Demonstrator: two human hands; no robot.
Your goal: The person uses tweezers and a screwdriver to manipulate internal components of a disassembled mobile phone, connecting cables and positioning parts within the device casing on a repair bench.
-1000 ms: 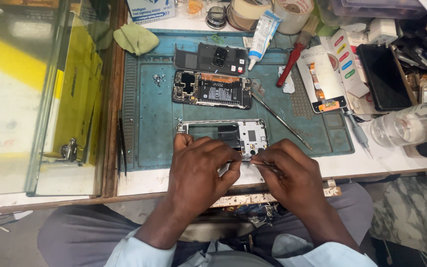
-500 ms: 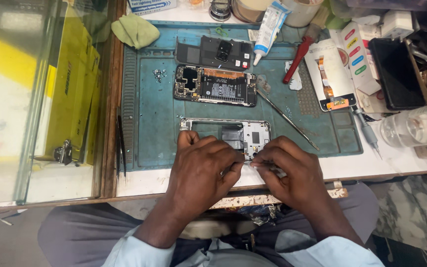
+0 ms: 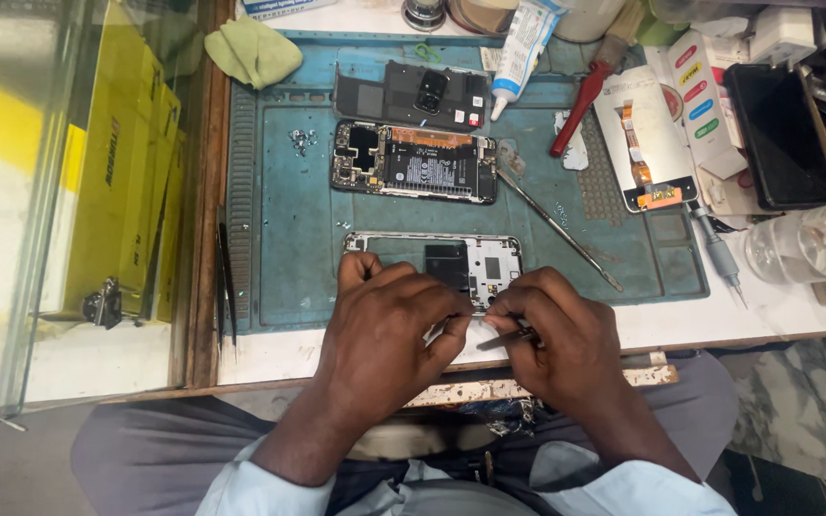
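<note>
At a cluttered repair table [image 3: 795, 320], a person bends over a stripped phone frame [image 3: 442, 256] lying at the near edge of a blue work mat [image 3: 289, 239]. The left hand [image 3: 389, 330] closes over the frame's lower edge, pinning it in place, while the right hand [image 3: 556, 334] is pinched around a thin metal tool [image 3: 504, 337], its tip aimed at the frame between the two hands. Farther back on the mat lies the opened phone body [image 3: 413, 174] with its battery and boards exposed, and beyond it the removed dark back cover [image 3: 408, 96]. Loose screws [image 3: 300, 140] sit in a small pile to the left; a long metal pry tool [image 3: 556, 229] lies slantwise at the right, near a red-handled brush [image 3: 590, 91] and a white glue tube [image 3: 518, 48]. Judging by the spread of parts, disassembly looks complete, and the work on the frame and all reassembly appear to remain.
</note>
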